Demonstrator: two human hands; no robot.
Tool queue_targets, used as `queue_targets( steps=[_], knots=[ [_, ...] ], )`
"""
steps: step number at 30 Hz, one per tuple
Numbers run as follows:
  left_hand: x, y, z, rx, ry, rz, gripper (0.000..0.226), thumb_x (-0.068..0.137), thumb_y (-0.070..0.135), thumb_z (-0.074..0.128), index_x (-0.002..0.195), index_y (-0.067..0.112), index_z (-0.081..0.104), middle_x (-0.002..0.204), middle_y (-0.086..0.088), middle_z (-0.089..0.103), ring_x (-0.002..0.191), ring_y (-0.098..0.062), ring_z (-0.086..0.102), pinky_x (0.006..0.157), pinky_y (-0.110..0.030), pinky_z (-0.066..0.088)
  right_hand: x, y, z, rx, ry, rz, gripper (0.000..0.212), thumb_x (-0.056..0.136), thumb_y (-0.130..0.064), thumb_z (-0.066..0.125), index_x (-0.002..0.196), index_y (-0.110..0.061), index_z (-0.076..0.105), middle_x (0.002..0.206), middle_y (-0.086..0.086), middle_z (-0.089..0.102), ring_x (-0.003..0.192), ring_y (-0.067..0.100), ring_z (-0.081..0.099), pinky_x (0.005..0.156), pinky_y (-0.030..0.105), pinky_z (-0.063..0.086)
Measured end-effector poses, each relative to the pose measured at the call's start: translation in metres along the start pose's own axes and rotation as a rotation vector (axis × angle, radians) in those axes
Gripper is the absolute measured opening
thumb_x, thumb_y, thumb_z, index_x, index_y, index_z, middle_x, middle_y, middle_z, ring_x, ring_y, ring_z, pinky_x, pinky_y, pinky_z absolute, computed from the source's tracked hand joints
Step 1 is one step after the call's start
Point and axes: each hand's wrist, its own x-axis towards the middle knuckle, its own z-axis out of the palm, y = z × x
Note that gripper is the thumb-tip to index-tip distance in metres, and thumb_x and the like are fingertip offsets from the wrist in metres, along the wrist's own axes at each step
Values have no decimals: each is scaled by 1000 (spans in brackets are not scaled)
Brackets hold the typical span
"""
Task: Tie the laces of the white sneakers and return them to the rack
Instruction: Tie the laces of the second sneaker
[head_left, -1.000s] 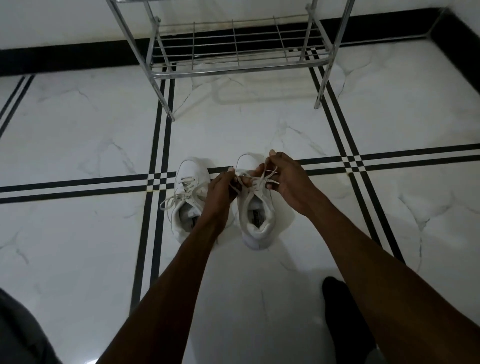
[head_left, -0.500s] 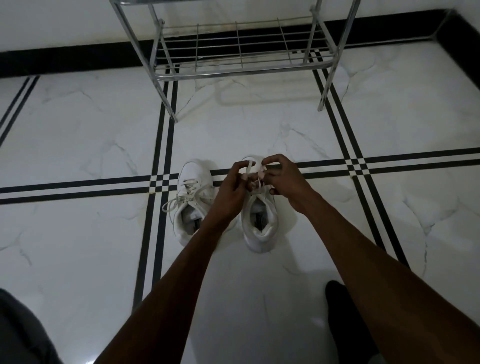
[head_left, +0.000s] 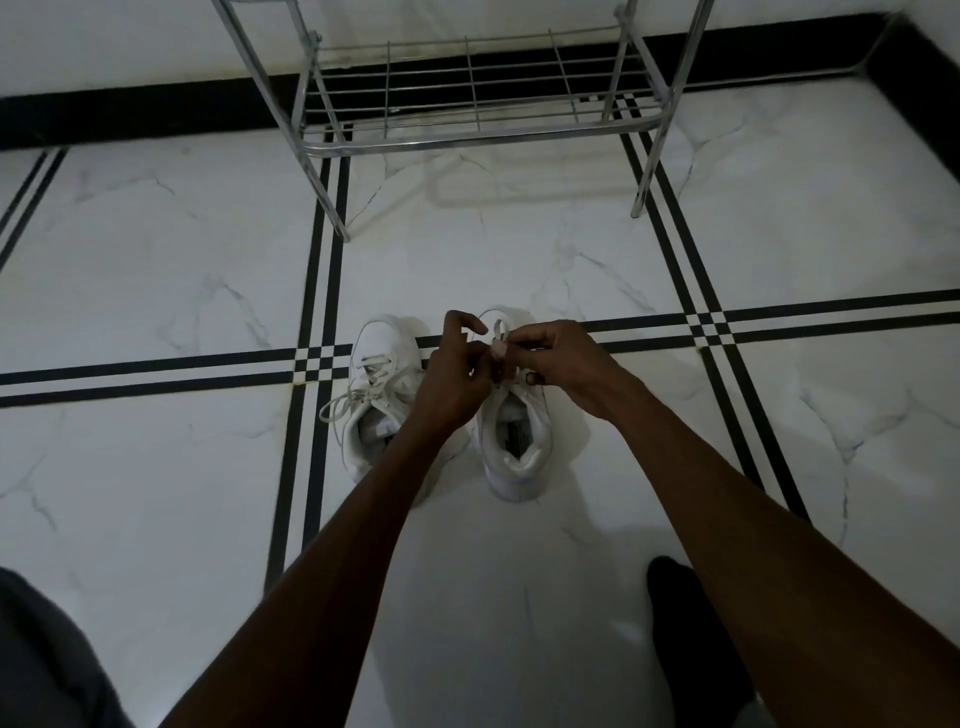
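Observation:
Two white sneakers stand side by side on the marble floor, toes pointing away from me. The left sneaker (head_left: 382, 395) has loose laces (head_left: 347, 401) spilling out to its left. Over the right sneaker (head_left: 517, 447) both my hands meet: my left hand (head_left: 456, 376) and my right hand (head_left: 558, 361) each pinch its white lace (head_left: 500, 332), which stands up in a small loop between the fingertips. My hands hide the front of that shoe.
A chrome wire shoe rack (head_left: 478, 111) stands against the wall straight ahead, its lowest shelf bare. Black stripes cross the white floor. A dark foot (head_left: 685, 623) is at lower right and grey clothing (head_left: 47, 665) at lower left.
My hands have drawn together over the right sneaker and lifted its lace into a loop; earlier they held the lace ends apart. The view has shifted slightly.

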Motion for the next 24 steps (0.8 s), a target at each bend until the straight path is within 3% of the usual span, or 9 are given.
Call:
queue_targets(
  steps=[2,5,8,13,15,17,21,24],
  knots=[
    [0,-2,1,-25,2,-39,25,98,-2,53,120,-10,45,89,1,69,73,1,68,73,-26,55,2,1,8,25,109,8,25,84,-35,77,97,-14,79,87,9,78,75,14,69,65,25,54],
    [-2,-4,2,-271,36,-239,42,98,15,66,127,4,38,86,1,74,81,-11,71,72,-24,57,5,8,19,210,186,57,22,88,-25,74,102,-9,77,86,12,75,68,15,66,56,22,51],
    [-2,-10,-1,-475,94,-409,48,93,17,73,128,8,42,97,-9,76,94,-22,72,75,-25,57,3,8,15,228,120,59,23,90,-19,71,111,-10,75,97,11,75,78,14,70,61,22,52],
    [3,-14,0,-533,143,-495,57,83,8,79,129,5,47,101,-20,74,94,-28,68,81,-37,56,3,-4,-3,-356,10,-198,11,88,-20,73,96,-14,78,95,6,77,80,14,73,63,26,60],
    [3,-14,-1,-522,141,-495,50,83,10,79,124,8,51,103,-25,74,95,-28,69,91,-44,56,7,-6,-6,-567,5,-253,14,84,-21,77,96,-16,80,94,6,77,73,15,72,59,19,58],
    [2,-11,-2,-522,139,-485,36,89,9,73,119,11,55,103,-25,74,94,-27,69,92,-44,56,12,-7,-6,-736,39,-309,18,80,-20,80,97,-14,80,97,8,77,75,14,69,64,15,53],
    [-3,-7,-3,-512,106,-430,30,96,4,59,125,10,57,101,-18,76,97,-25,70,86,-33,55,13,0,2,-756,166,-378,19,70,-29,86,83,-17,80,85,4,76,74,17,69,70,29,57],
    [-4,-9,-5,-458,22,-356,38,96,-2,58,131,12,58,116,-17,75,109,-25,71,94,-34,57,8,4,11,-640,280,-387,12,72,-22,83,79,-14,77,78,-1,75,69,11,69,67,21,55]
  ],
)
